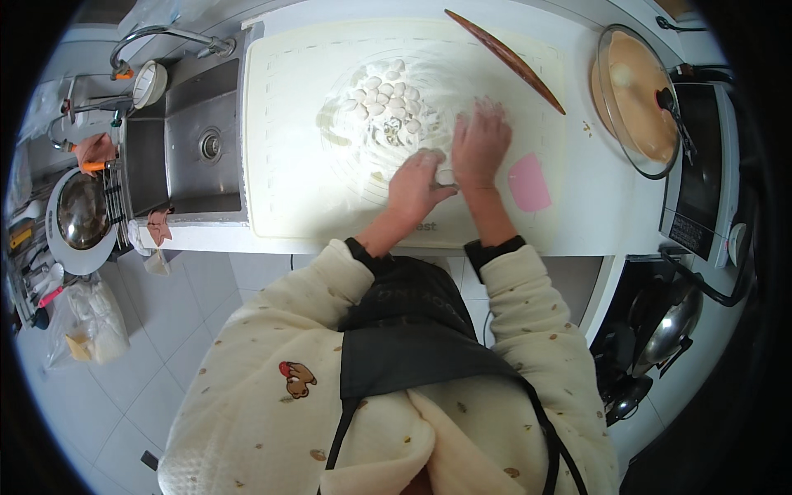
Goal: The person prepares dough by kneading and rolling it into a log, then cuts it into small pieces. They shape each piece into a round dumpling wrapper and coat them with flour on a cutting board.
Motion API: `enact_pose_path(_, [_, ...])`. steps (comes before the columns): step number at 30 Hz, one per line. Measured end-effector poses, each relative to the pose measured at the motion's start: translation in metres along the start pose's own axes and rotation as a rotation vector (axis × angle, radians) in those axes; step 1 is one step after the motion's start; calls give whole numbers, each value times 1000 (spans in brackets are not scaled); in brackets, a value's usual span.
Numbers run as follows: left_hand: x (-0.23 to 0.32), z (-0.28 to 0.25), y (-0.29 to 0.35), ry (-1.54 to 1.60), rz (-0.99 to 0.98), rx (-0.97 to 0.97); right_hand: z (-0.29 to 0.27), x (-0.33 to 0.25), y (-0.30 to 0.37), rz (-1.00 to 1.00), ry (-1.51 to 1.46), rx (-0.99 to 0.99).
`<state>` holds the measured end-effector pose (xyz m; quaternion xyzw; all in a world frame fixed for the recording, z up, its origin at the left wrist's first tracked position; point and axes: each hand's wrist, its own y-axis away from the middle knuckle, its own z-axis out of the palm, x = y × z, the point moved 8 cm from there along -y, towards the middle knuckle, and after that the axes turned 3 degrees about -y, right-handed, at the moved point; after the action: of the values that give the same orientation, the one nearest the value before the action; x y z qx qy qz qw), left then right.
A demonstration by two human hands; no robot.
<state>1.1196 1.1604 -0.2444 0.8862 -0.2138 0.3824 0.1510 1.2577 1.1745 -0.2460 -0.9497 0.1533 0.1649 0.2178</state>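
Both of my hands are over a flour-dusted white pastry mat point(285, 190). My left hand point(415, 186) curls its thumb and fingers around a small pale piece of dough point(446, 177). Beside it on the right, my right hand point(482, 144) lies palm down with its fingers stretched out, slightly blurred. What is under that palm is hidden. Several small floured dough pieces point(388, 99) sit in a cluster just beyond my left hand. A pink dough scraper point(529, 183) rests to the right of my right hand. Farther back, a tapered brown rolling pin point(507, 59) lies slantwise.
A steel sink point(186, 124) with a faucet point(157, 33) is at the left. On the right stand an orange-tan basin point(606, 91) with a glass lid point(649, 169) leaning over it and a microwave-like oven point(701, 165). Pans point(672, 326) sit below at the right.
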Motion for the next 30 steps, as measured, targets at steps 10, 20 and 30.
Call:
enact_pose_path(10, [-24,-58,-38,-46,110,133,41,-23,44,73,69,-346])
enact_pose_path(20, [-36,-46,-51,-141,82,-8,39,-29,35,0,133,-338])
enact_pose_path(30, [-34,-35,6,32,3,188,6,-3,-1,-249,108,-123])
